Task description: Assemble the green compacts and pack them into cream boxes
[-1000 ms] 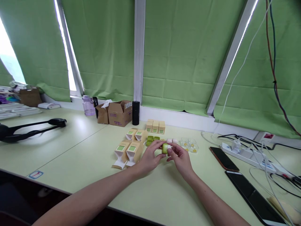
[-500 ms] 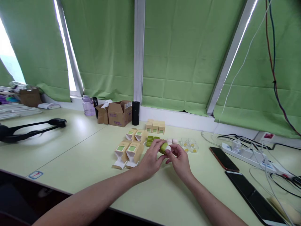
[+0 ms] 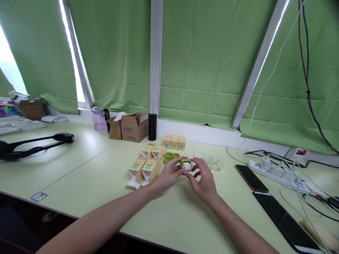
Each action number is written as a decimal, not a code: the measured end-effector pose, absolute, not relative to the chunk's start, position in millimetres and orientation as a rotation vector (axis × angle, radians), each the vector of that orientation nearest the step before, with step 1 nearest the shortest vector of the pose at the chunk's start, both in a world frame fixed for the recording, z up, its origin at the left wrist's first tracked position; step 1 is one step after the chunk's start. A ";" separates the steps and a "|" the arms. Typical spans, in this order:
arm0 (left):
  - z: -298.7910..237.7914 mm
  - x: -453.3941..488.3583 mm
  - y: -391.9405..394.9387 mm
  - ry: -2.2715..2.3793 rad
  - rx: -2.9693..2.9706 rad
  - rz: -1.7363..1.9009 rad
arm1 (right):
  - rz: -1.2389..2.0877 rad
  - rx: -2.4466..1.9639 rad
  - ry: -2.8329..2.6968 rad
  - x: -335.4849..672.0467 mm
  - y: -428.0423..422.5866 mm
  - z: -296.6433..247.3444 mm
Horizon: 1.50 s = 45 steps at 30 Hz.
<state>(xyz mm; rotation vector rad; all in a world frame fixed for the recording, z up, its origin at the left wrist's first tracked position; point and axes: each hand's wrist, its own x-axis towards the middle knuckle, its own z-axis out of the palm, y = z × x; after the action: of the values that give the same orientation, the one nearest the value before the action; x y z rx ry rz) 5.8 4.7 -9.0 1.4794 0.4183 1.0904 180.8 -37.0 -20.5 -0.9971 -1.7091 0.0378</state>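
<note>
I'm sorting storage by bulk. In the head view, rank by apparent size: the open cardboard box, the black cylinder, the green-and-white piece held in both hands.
1. Open cardboard box
2. Black cylinder
3. Green-and-white piece, smallest though nearest the camera.

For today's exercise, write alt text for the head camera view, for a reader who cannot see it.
Two bare hands, left hand and right hand, hold a small green and white case above a pale green table, beside open tan boxes.

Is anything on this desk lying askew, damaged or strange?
Nothing looks damaged or spilled. Both hands, left hand and right hand, hold a small green and white case. Loose white cables lie tangled around the power strip, somewhat untidy.
</note>
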 end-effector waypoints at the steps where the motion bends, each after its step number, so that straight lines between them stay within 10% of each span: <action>1: -8.6 5.6 4.5 0.397 1.471 1.072 | -0.056 -0.981 -1.763 181.9 -37.0 -20.9; 45: -12.4 19.1 -14.9 0.546 1.542 1.272 | -0.591 -0.830 -1.974 180.5 -31.6 -14.3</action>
<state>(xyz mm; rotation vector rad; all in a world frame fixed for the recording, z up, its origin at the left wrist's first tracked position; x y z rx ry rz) 19.1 -14.9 -12.4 1.5420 0.5462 1.2718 180.5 -31.6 -14.3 -0.8299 -1.9741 -0.5907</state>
